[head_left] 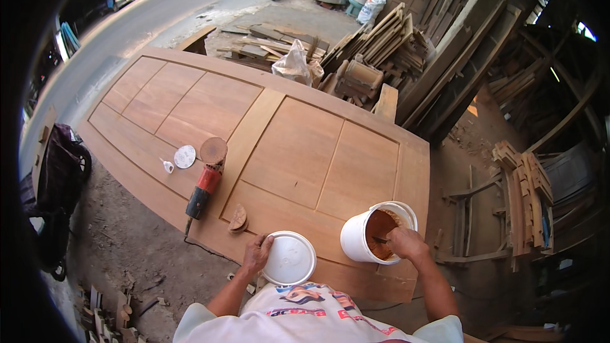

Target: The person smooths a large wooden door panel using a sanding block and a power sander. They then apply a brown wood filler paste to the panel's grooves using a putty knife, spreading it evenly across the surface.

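Observation:
My left hand grips the rim of a round white bucket lid at the near edge of a large wooden door lying flat. To the right, a white plastic bucket leans toward my right hand, with orange-brown paste inside. My right hand is closed at the bucket's mouth around a small tool; its thin dark end is in the bucket, and my fingers hide the rest. Left of the lid are folded brown sanding discs and a red and black angle grinder.
Beside the grinder lie a white disc and a small white piece. The grinder's cord runs along the door's near edge. Scrap wood is heaped beyond the door. More timber stands at right, and a dark covered object at left.

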Tool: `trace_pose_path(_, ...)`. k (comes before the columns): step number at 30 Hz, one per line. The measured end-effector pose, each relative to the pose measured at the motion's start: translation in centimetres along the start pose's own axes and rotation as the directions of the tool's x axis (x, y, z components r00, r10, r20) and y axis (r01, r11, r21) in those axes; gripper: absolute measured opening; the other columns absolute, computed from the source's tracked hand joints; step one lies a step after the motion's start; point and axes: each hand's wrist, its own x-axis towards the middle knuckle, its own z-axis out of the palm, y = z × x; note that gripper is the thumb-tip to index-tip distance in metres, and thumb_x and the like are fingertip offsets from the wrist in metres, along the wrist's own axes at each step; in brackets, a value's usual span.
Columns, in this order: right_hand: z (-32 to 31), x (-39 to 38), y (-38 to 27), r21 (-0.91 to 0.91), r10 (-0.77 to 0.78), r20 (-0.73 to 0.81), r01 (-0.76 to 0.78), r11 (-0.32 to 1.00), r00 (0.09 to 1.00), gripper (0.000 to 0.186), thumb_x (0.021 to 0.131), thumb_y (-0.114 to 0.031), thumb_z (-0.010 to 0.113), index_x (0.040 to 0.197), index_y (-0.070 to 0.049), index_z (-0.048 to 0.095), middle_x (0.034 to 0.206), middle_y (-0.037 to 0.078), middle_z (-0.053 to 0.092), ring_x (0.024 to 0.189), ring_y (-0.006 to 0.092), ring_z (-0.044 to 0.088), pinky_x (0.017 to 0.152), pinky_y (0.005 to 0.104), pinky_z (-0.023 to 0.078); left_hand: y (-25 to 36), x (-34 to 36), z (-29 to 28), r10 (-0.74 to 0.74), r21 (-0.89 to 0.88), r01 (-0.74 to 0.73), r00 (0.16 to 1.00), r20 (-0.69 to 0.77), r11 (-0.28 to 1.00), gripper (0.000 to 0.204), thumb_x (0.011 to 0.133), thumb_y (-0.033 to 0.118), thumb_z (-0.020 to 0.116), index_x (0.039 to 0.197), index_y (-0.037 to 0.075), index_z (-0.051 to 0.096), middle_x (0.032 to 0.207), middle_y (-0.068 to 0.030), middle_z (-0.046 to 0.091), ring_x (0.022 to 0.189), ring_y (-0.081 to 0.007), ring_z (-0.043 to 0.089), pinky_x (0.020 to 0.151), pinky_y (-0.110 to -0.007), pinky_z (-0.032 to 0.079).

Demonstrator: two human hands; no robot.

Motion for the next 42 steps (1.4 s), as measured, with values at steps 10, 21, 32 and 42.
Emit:
trace_pose_path(10,-1.3,0.0,1.5,0.167,-0.114,-0.024,0.117,0.979,0.993,0.021,0.091,-0.019,0.061,0.093,-0.004,0.076,0.096,0.023,0.073,0.094,0.0422,0.071,0.085,0.0534,0.056,-2.6,0.9,0.9,-0.033,-0.066,0.029,0.998,-0.057,0.997,0.031,0.107,0.028,0.064,0.106,-0.002,0.072,0.082,-0.0028,0.068,0.076,-0.0096,0.056,0.065,-0.029,0.048)
trace_pose_path(21,-1.2,0.1,1.4,0.135,-0.075,-0.038,0.079,0.988,0.996,0.018,0.093,-0.016,0.063,0.095,0.001,0.071,0.101,0.022,0.071,0.096,0.0392,0.070,0.085,0.0509,0.055,-2.5,1.0,0.7,-0.066,-0.072,0.067,0.998,0.009,0.995,0.034,0.108,0.035,0.063,0.105,0.002,0.071,0.090,0.0028,0.065,0.081,-0.0055,0.053,0.070,-0.023,0.044)
trace_pose_path(32,-1.1,0.6,0.7,0.182,-0.109,0.061,0.097,0.979,0.992,0.017,0.089,-0.015,0.066,0.091,0.002,0.072,0.088,0.024,0.071,0.089,0.0403,0.070,0.081,0.0507,0.053,-2.1,1.0,1.0,-0.037,-0.110,0.035,0.999,-0.018,0.993,0.033,0.108,0.033,0.063,0.105,0.001,0.072,0.090,0.0025,0.065,0.080,-0.0059,0.053,0.070,-0.023,0.045)
trace_pose_path(42,-0.8,1.2,1.1,0.235,-0.200,0.090,0.175,0.956,0.976,0.018,0.087,-0.014,0.066,0.089,0.003,0.072,0.084,0.025,0.070,0.083,0.0410,0.070,0.079,0.0509,0.053,-2.9,1.2,0.4,-0.061,-0.079,0.061,0.998,0.004,0.995,0.034,0.107,0.034,0.065,0.108,0.001,0.072,0.094,0.0001,0.070,0.085,-0.0072,0.058,0.075,-0.024,0.049)
